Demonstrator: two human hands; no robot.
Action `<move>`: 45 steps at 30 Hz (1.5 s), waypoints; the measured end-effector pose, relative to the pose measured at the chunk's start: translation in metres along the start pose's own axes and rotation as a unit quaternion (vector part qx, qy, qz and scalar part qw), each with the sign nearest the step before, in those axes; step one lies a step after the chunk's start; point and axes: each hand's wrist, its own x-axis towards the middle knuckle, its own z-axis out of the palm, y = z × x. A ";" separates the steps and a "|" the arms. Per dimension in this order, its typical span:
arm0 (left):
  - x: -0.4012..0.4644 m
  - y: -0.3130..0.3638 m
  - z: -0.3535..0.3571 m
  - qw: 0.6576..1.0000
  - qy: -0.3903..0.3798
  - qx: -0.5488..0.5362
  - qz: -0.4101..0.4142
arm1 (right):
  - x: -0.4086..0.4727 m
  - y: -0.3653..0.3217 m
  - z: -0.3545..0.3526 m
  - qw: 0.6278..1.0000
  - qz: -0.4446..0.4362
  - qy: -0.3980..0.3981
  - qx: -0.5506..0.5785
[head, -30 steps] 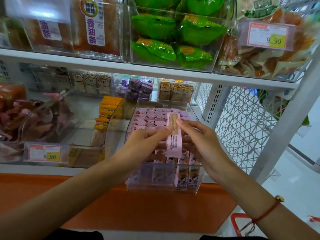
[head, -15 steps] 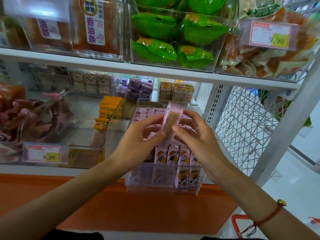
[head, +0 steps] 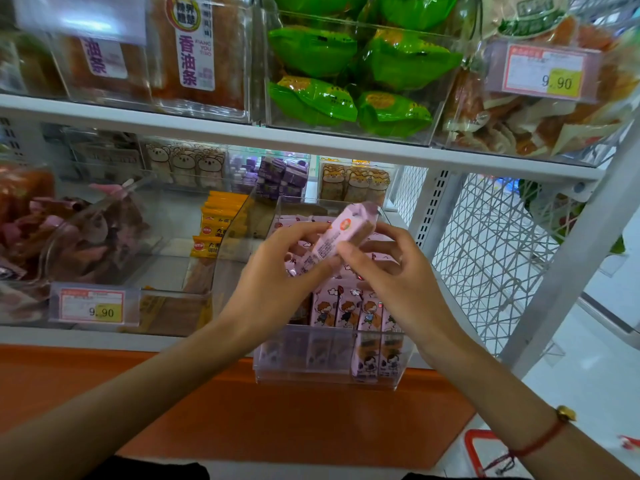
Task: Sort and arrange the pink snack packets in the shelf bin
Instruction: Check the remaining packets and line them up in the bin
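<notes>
Glossy pink packet (head: 337,233), long and flat-sided, tilted above the clear plastic bin (head: 329,370), printed back turned up. Left hand (head: 277,275) curled round its lower end; right hand (head: 391,268) pinching the side with thumb and fingertips. Below, more slim pink packets (head: 349,308) standing upright in a row against the bin's transparent front wall, cartoon figures printed on the film. Bin overhanging the white metal shelf edge (head: 104,336). Beside it, flat orange sachets (head: 216,225) stacked in another clear tray. Overhead, puffy green pillow bags (head: 346,81) in a rigid acrylic box. Thin red cord bracelet (head: 540,441) round the right wrist.
</notes>
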 end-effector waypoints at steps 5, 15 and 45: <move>-0.006 0.008 0.004 0.998 -0.016 0.050 0.036 | 0.002 0.000 0.001 0.996 0.075 0.006 0.050; 0.002 0.010 0.006 0.971 -0.104 -0.162 -0.144 | 0.010 -0.002 -0.016 0.971 0.100 -0.010 0.217; 0.039 -0.009 0.020 0.987 -0.060 0.148 0.000 | 0.021 0.005 -0.049 0.970 0.001 0.192 0.149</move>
